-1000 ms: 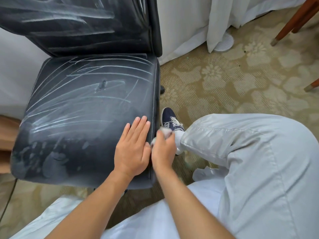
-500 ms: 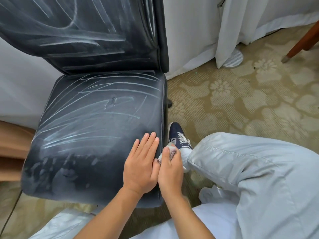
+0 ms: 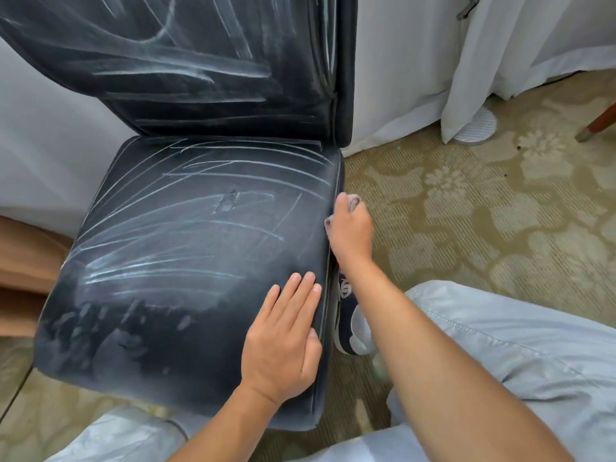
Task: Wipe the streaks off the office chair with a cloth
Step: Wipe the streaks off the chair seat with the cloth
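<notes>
A dark office chair [image 3: 186, 248] fills the left of the view, its seat and backrest covered with white chalky streaks. My left hand [image 3: 283, 338] lies flat, fingers together, on the seat's front right corner. My right hand [image 3: 351, 228] is closed around a small pale cloth [image 3: 353, 202] and presses it against the seat's right side edge, about halfway along. Only bits of the cloth show above and beside my fingers.
Patterned beige carpet [image 3: 466, 211] spreads to the right. White curtains [image 3: 500, 51] hang behind, with a round white disc [image 3: 475, 126] at their foot. A wooden furniture leg [image 3: 596, 123] stands far right. My knee [image 3: 500, 345] and dark shoe [image 3: 346, 328] sit beside the seat.
My right hand slid the cloth away from me along the seat's right edge, from beside the left hand to mid-seat. The left hand stayed flat on the corner. The view tilted up.
</notes>
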Available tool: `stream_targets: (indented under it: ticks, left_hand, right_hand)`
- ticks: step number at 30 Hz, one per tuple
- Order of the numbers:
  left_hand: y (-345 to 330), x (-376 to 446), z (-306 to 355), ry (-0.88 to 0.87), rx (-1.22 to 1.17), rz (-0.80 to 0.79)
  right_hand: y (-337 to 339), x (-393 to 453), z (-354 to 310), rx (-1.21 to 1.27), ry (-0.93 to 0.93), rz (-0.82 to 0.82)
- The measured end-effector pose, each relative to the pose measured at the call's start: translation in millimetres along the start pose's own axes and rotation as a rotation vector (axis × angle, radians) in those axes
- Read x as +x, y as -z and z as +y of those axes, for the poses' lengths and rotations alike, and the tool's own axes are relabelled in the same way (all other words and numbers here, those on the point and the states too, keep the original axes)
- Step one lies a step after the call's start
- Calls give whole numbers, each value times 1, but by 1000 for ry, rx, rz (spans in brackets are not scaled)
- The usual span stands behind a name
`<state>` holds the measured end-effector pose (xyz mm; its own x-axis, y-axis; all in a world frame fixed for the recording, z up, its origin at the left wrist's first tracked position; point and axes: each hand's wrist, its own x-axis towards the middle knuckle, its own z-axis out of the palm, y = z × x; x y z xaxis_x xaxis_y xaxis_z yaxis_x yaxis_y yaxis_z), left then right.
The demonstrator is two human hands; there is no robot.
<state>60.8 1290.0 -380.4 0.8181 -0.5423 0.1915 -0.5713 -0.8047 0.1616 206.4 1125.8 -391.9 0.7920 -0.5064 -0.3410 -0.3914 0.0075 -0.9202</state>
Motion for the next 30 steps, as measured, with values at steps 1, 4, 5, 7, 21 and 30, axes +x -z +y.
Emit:
stream_targets:
  ticks: [1,4,5,7,21,30]
  left_hand:
    - [-1,2,1,6,0,4]
    - [-6,10,4,33,-1,15]
    - [-8,13,6,46,1,17]
    - [-11,19,10,66,2,17]
    - [-6,15,9,57,21,21]
    - [-18,31,18,106,-27,89]
  right_hand:
    - [-4,28,-12,-25,12,-18]
    - [-6,82,-44,-21,-7,-74]
    - [-7,89,-49,-24,-7,-96]
    - [-4,86,-54,40,-11,-150]
    - [22,-62,38,20,-53,-17]
    - [-21,96,-80,-141,189,-137]
